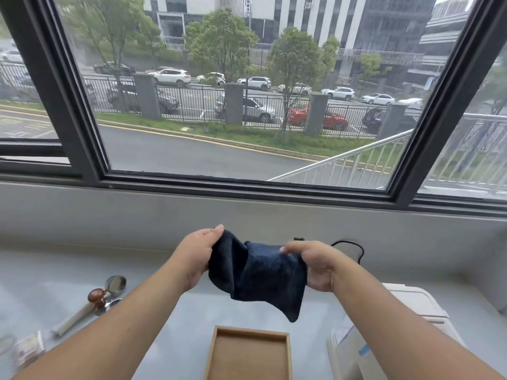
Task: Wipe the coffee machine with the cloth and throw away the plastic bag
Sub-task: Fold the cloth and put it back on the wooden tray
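A dark blue ribbed cloth hangs stretched between my two hands above the grey counter. My left hand pinches its upper left edge. My right hand grips its right edge. The cloth's lower corner droops toward a wooden tray. A white coffee machine sits at the lower right, partly hidden by my right forearm. At the lower left edge lies a small clear plastic bag with something light inside.
A portafilter with a pale handle and a brown-knobbed tamper lie on the counter at the left. A black cable runs along the back ledge. A large window rises behind the counter.
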Demonstrator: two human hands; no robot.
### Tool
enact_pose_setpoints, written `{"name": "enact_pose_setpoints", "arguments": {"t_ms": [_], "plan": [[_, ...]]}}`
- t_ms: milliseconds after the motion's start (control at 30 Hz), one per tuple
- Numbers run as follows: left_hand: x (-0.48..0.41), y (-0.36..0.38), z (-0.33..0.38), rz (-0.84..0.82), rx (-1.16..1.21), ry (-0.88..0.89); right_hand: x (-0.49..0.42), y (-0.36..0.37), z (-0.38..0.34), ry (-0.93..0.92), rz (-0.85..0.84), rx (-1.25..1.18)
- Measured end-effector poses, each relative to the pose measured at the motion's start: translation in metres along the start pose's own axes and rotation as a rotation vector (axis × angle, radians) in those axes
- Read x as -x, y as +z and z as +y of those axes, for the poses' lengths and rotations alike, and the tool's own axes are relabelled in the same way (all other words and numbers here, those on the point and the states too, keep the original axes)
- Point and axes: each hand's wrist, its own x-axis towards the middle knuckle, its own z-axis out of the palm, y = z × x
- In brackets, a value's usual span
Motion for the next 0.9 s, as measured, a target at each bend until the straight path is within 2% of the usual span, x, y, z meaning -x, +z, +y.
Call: {"name": "enact_pose_setpoints", "arguments": {"t_ms": [167, 267, 400, 533, 633, 733, 800, 900], "plan": [[-0.009, -0.017, -0.009, 0.063, -0.183, 0.052, -0.014, -0.016, 0.007, -0.077, 0.251, 0.161], [-0.01, -0.028, -0.013, 0.097, -0.213, 0.074, -0.019, -0.032, 0.007, -0.154, 0.356, 0.236], [-0.01, -0.041, -0.015, 0.146, -0.231, 0.067, -0.021, -0.051, 0.008, -0.262, 0.329, 0.223], [-0.007, -0.047, -0.016, 0.044, -0.266, 0.09, -0.019, -0.06, 0.004, -0.349, 0.324, 0.439], [-0.007, -0.05, -0.015, 0.02, -0.497, 0.139, -0.014, -0.058, -0.003, -0.421, 0.392, 0.721], [-0.01, -0.051, -0.012, 0.1, -0.782, 0.211, -0.01, -0.058, -0.008, -0.466, 0.452, 0.993], [-0.009, -0.049, -0.008, 0.176, -0.886, 0.253, -0.008, -0.058, -0.011, -0.48, 0.472, 1.087], [-0.009, -0.048, -0.005, 0.224, -0.955, 0.319, -0.006, -0.058, -0.018, -0.508, 0.493, 1.093]]}}
